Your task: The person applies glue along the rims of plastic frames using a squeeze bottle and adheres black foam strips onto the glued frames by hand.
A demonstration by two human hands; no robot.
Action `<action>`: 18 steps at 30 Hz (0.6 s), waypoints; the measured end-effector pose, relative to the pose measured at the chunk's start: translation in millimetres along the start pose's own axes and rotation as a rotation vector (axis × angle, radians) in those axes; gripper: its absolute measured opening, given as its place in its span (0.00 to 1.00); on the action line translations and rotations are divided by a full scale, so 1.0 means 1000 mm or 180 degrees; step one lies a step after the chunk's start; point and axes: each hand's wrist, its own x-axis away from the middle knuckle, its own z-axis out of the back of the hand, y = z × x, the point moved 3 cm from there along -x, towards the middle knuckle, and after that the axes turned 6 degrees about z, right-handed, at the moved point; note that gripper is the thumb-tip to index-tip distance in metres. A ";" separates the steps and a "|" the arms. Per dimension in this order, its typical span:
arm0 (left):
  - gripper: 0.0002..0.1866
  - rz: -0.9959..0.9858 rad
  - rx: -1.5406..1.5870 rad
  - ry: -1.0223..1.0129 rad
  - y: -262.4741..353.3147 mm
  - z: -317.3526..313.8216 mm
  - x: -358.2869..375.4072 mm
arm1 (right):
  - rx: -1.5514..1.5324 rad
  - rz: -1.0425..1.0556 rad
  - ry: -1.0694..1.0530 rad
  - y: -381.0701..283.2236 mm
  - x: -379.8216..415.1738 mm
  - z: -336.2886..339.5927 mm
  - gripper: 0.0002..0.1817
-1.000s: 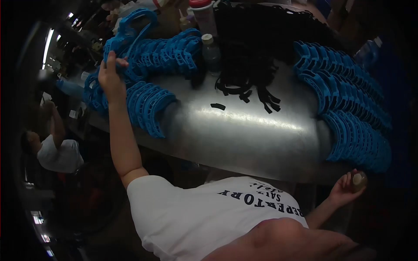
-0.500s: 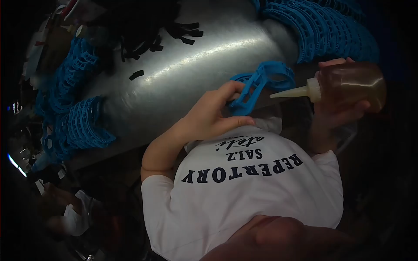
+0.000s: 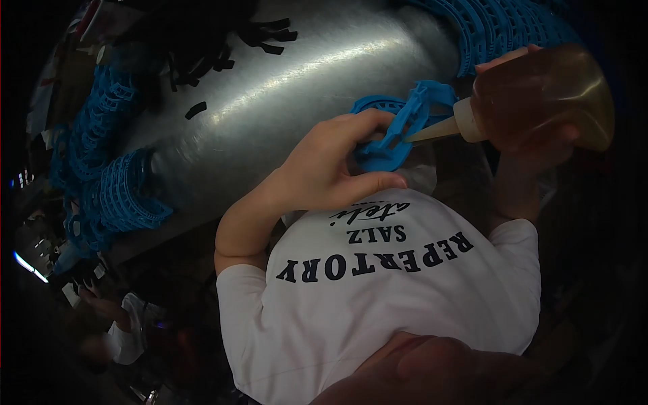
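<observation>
My left hand [image 3: 324,162] is closed around a blue plastic frame piece [image 3: 385,152], curved with openwork ribs, held tilted just above the near table edge. My right hand [image 3: 540,145] grips a squeeze bottle [image 3: 540,94] of amber-brown liquid, lying sideways with its pale pointed nozzle [image 3: 435,131] toward the left. The nozzle's tip is at the blue piece; whether it touches cannot be made out. Much of my right hand is hidden behind the bottle.
A metal table [image 3: 270,88] spreads ahead. Stacked blue pieces stand at its right [image 3: 506,30] and left [image 3: 131,189]. Black strips [image 3: 270,34] pile up at the back, with one loose black strip [image 3: 196,111] apart. Another person [image 3: 131,324] is at lower left.
The bottle has moved left and slightly up, bringing its nozzle from beside the blue piece to it. My left hand still holds the piece, now turned a little.
</observation>
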 end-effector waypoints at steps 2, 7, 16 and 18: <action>0.26 -0.0077 -0.0076 0.0068 -0.003 -0.006 -0.024 | 0.0004 0.0097 -0.0281 0.011 -0.020 0.015 0.49; 0.31 0.0126 -0.0252 -0.0155 -0.002 -0.004 -0.024 | -0.0170 0.0011 -0.0172 0.015 -0.012 0.012 0.49; 0.31 0.0039 -0.0278 -0.0186 -0.006 -0.009 -0.022 | -0.0478 -0.0471 -0.0035 0.013 0.000 0.002 0.50; 0.31 0.0006 -0.0248 -0.0166 -0.005 -0.009 -0.022 | -0.0313 -0.0487 -0.0202 0.009 0.000 -0.004 0.50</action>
